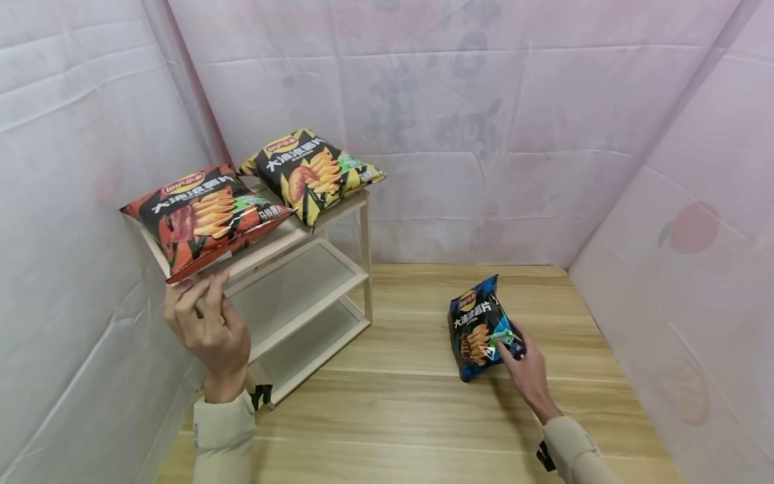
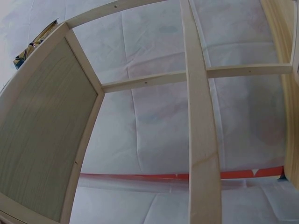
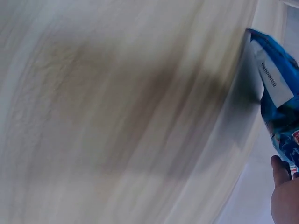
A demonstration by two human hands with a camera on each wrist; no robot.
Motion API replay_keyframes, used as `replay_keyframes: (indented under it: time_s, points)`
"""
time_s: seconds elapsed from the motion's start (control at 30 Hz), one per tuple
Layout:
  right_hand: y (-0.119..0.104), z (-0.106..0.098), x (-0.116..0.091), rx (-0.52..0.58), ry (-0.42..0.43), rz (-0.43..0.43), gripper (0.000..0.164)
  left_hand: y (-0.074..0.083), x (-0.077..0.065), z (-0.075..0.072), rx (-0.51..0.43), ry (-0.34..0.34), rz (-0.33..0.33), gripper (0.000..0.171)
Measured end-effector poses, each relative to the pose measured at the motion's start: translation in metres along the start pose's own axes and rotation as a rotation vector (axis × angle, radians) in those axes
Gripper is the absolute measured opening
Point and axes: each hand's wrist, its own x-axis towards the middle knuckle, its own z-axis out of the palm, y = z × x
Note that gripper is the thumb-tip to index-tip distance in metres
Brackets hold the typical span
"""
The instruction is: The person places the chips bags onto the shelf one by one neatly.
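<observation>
My right hand (image 1: 529, 368) grips a blue and black bag of potato chips (image 1: 478, 329) by its right lower side, the thumb lying across the front. The bag is tilted at the tabletop; whether it touches is unclear. In the right wrist view the same chip bag (image 3: 279, 88) shows its back label at the right edge. At the left, my left hand (image 1: 208, 329) holds the front corner of a wooden rack (image 1: 305, 296) with bent fingers. Just above those fingers lies a red chip bag (image 1: 208, 218), on the top shelf beside a yellow chip bag (image 1: 314, 171).
Two lower shelves of the rack, the middle shelf (image 1: 290, 286) and the bottom shelf (image 1: 308, 343), have grey panels. The rack stands on a wood-grain tabletop (image 1: 387, 417). Printed fabric walls (image 1: 435, 114) enclose the back and both sides.
</observation>
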Motion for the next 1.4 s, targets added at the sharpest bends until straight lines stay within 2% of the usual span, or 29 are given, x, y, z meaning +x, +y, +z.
replay_keyframes:
  time_s: [0.2,0.33,0.47,0.63,0.8,0.97,1.03,1.2,1.3,1.4]
  points:
    - [0.013,-0.003,-0.003,-0.041,0.035,-0.103,0.066,0.001,0.000,0.000,-0.002,0.003,-0.001,0.030]
    - [0.021,-0.006,-0.005,-0.106,-0.007,-0.118,0.063,0.001,0.001,0.000,0.000,0.002,-0.004,0.030]
    - [0.030,-0.008,-0.007,-0.160,-0.094,-0.082,0.062,0.001,0.001,0.001,0.001,0.000,-0.002,0.032]
    - [0.041,-0.009,-0.008,-0.212,-0.197,0.024,0.064,0.001,0.002,0.001,-0.002,-0.001,-0.002,0.032]
    - [0.046,-0.010,-0.008,-0.247,-0.228,0.050,0.066,0.002,0.003,0.001,-0.004,-0.006,-0.004,0.030]
    - [0.033,-0.018,-0.004,-0.296,-0.186,-0.072,0.068,0.004,0.004,0.002,-0.009,0.003,0.003,0.031]
    - [0.022,-0.020,-0.001,-0.358,-0.194,-0.154,0.077,0.005,0.004,0.002,-0.013,0.017,0.005,0.031]
    - [-0.001,-0.014,0.000,-0.551,-0.318,-0.347,0.113,0.005,0.005,0.003,-0.015,0.038,0.002,0.031]
    - [-0.005,-0.005,-0.004,-0.661,-0.351,-0.437,0.127,0.004,0.004,0.002,-0.011,0.029,0.002,0.031]
    - [-0.006,0.005,-0.001,-0.734,-0.356,-0.469,0.134,0.004,0.003,0.002,-0.009,0.024,0.002,0.031]
